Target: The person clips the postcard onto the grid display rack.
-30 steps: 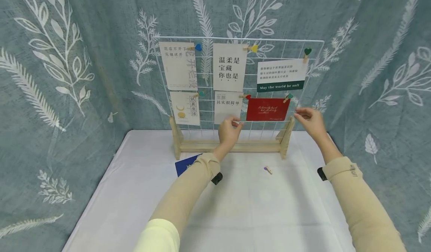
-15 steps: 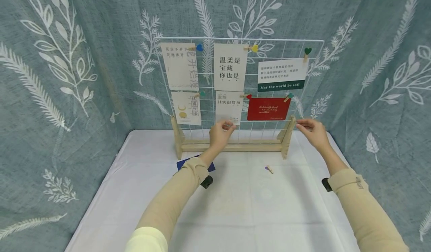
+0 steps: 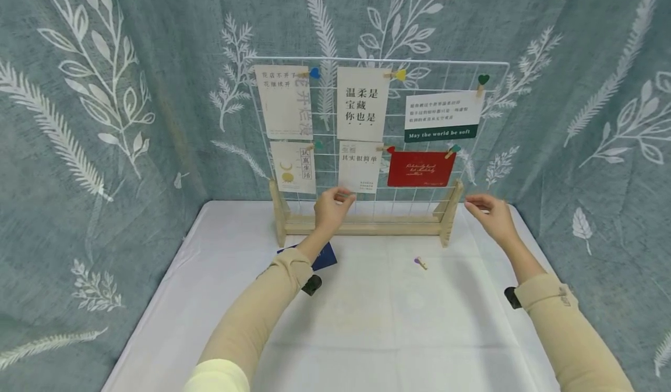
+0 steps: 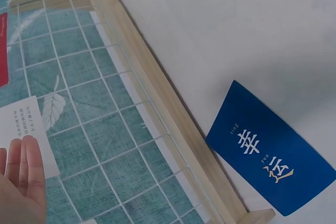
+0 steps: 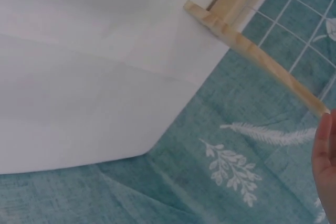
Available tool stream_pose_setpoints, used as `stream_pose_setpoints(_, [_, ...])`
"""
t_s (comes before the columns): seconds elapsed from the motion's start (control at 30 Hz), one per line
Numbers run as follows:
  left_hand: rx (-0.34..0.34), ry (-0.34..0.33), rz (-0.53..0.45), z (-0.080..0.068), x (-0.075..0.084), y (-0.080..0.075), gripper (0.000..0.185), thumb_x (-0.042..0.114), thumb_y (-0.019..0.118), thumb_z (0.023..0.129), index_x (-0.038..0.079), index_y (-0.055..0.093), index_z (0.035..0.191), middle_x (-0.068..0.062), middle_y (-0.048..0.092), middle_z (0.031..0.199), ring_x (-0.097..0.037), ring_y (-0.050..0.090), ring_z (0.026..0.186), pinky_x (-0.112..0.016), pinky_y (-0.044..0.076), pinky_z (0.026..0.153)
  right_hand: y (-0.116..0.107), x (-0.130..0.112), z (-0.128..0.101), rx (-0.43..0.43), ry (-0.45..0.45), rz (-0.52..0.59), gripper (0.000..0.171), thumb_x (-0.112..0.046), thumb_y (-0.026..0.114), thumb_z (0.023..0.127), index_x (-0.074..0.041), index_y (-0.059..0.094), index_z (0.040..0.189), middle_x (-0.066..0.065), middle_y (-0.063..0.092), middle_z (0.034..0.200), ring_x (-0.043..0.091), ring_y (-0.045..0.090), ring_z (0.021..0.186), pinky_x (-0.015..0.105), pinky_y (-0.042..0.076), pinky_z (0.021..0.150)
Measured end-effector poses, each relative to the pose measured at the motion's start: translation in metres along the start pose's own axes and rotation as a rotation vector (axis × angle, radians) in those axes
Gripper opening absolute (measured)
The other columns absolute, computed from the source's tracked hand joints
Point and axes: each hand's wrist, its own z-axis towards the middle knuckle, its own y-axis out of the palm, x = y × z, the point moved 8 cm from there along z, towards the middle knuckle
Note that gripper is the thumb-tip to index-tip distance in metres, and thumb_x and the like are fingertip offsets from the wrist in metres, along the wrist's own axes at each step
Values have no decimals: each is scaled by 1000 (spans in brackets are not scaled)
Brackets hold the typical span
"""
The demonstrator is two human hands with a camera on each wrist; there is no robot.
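Observation:
My left hand (image 3: 331, 211) is just in front of the wire grid, at the lower left corner of a white card (image 3: 360, 173) with black print. Nothing shows in its loosely bent fingers. To the right of the stand's right wooden foot, my right hand (image 3: 494, 218) hovers with relaxed fingers and holds nothing visible. A red card (image 3: 421, 169) and several printed cards are pegged to the white grid (image 3: 445, 63) with heart-topped clothespins. The wooden base (image 3: 362, 229) bears the grid upright.
A blue card (image 4: 273, 150) lies on the table before the base, partly behind my left forearm in the head view. One loose clothespin (image 3: 421, 262) with a purple heart lies on the white tablecloth (image 3: 409, 316). Patterned curtains (image 3: 157, 147) enclose the table.
My left hand has moved left and slightly down from the white card's bottom edge, baring its lower print. My right hand has dropped lower beside the stand. The pegged cards stay put.

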Motion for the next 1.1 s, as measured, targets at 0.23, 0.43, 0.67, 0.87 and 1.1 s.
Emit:
stream_pose_setpoints(0.23, [31,35,-51,-6,-4,-13,22,18,68,86,0,69,100,-19,70,88,-31,67,71,-29,52,56,7,2,-10,-24,-28,12,28,-11,56,94,11,61,112,30,65,107,1,62,88,25,55,79])
stream_pose_setpoints(0.43, [29,28,-107,-16,-3,-21,21,17,68,87,0,69,99,-19,70,88,-32,69,76,-35,57,63,8,-1,-22,-45,-43,-6,27,-11,55,95,9,62,111,28,65,108,-13,55,88,12,50,76])
stream_pose_setpoints(0.67, [37,35,-121,-30,-10,-40,23,15,67,87,-2,67,102,-20,69,92,-32,66,85,-41,56,76,12,0,-35,-54,-82,-34,23,-8,57,93,7,64,108,25,67,103,-9,56,84,7,46,70])
stream_pose_setpoints(0.87, [59,37,-125,-36,-19,-56,20,12,67,86,-3,67,101,-21,69,92,-32,66,87,-41,55,78,19,-3,-47,-52,-130,-88,19,-3,55,93,6,65,106,23,68,103,36,63,92,29,55,73])
stream_pose_setpoints(1.1, [74,23,-128,-42,-29,-69,18,8,67,86,-5,67,99,-21,69,93,-32,66,87,-30,55,75,26,-7,-56,3,-199,-94,17,2,59,89,4,67,103,19,70,101,18,63,88,20,52,72])
